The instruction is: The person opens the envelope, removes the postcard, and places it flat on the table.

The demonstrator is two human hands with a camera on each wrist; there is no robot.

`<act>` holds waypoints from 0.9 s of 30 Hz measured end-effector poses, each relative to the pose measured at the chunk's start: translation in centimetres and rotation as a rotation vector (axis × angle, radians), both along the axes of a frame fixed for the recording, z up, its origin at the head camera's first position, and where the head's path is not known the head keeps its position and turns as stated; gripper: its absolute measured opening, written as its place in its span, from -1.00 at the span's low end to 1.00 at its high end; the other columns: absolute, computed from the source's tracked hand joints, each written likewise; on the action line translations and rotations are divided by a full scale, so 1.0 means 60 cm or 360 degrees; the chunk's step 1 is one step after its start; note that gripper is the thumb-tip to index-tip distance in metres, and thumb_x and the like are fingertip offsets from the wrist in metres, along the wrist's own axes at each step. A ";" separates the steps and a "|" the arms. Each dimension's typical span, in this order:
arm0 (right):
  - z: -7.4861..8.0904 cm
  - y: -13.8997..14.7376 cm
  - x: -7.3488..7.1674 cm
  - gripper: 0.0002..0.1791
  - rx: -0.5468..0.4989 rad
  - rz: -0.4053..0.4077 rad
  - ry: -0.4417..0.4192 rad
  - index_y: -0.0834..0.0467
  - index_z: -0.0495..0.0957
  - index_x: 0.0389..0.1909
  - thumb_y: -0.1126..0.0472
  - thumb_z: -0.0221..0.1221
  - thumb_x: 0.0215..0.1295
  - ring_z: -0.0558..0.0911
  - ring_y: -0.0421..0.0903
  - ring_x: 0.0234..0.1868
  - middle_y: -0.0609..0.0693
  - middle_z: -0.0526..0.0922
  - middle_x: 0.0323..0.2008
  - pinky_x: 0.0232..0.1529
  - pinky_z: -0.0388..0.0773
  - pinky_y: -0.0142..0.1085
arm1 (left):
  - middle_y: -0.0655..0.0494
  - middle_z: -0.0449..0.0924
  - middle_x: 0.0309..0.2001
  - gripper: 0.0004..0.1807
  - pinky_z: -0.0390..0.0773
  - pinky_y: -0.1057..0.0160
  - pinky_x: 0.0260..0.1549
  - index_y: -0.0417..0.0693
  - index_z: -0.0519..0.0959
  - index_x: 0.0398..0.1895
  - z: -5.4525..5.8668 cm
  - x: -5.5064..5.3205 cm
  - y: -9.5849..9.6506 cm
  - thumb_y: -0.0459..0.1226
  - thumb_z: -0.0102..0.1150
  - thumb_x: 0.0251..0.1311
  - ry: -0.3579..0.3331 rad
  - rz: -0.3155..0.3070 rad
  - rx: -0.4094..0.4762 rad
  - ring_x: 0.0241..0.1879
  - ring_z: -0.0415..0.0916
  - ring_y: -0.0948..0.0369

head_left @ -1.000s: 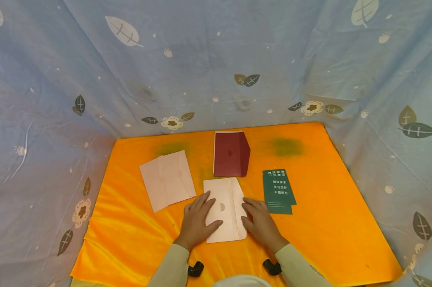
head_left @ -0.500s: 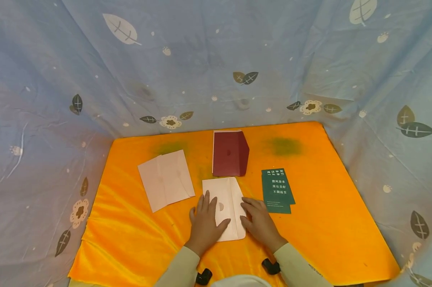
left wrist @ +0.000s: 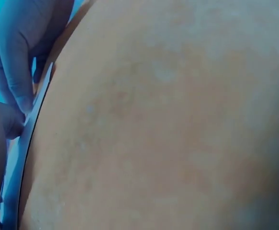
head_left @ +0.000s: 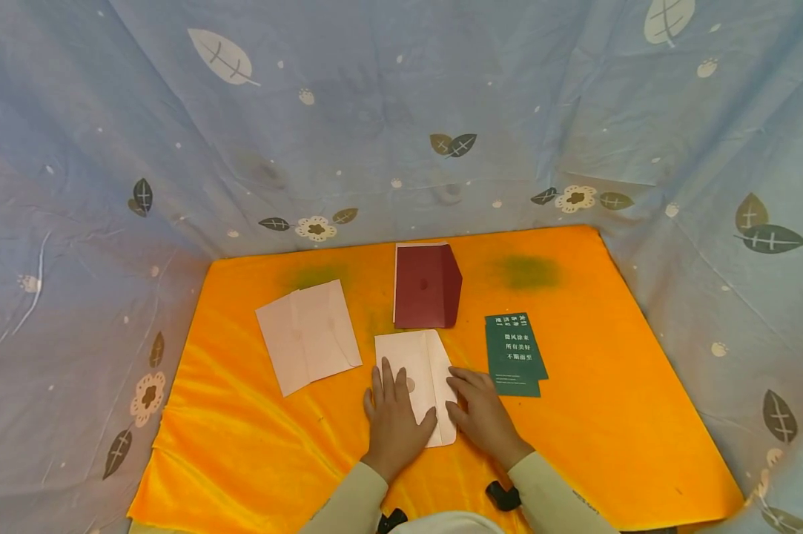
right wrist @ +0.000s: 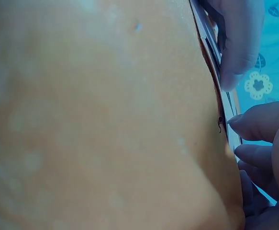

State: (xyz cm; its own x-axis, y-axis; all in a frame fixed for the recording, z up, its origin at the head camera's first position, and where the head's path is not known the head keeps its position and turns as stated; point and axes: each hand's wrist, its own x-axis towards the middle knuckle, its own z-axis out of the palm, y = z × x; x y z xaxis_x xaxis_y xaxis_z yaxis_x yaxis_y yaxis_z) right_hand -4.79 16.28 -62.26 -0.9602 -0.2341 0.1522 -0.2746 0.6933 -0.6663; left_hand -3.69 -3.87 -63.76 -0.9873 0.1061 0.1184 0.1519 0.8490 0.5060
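Observation:
A pale pink envelope (head_left: 414,348) lies in front of me with its flap unfolded to the right. My left hand (head_left: 397,423) rests on its left part, fingers fairly straight and thumb reaching toward the flap fold. At the flap's right edge, my right hand (head_left: 483,414) touches the paper with its fingertips and thumb. From the left wrist, the envelope (left wrist: 29,136) shows edge-on as a thin strip. In the right wrist view, the right hand's fingers (right wrist: 261,122) meet the near edge, and a left-hand finger (right wrist: 239,48) lies farther up.
Two overlapping pale pink envelopes (head_left: 308,337) lie to the left. A burgundy envelope (head_left: 421,285) sits behind the one under my hands. Dark green printed cards (head_left: 514,356) lie to the right. An orange cloth (head_left: 608,430) covers the table, with patterned blue curtains (head_left: 374,111) around it.
My left hand has slid rightward across the envelope, from its left edge toward the flap fold. The right hand stays at the flap edge, and the other papers keep their places.

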 end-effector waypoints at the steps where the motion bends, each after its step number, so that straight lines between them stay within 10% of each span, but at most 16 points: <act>1: 0.000 0.000 0.000 -0.48 0.0000 0.0000 0.0003 0.34 0.70 0.25 0.29 0.54 0.30 0.46 0.23 0.34 0.14 0.60 0.38 0.34 0.51 0.07 | -0.33 -0.13 0.73 -0.01 -0.04 -0.49 0.40 -0.25 0.31 0.59 0.000 0.000 0.001 0.13 0.42 0.27 0.0012 0.0004 0.0006 0.69 -0.23 -0.29; 27: 0.006 0.000 -0.001 -0.49 -0.0001 -0.0004 -0.0024 0.32 0.71 0.25 0.27 0.53 0.31 0.47 0.22 0.34 0.13 0.61 0.36 0.35 0.49 0.08 | -0.14 0.11 0.69 -0.03 0.16 -0.38 0.31 -0.19 0.38 0.55 0.010 -0.007 -0.011 -0.01 0.49 0.08 0.0103 0.0048 0.0253 0.61 0.04 -0.24</act>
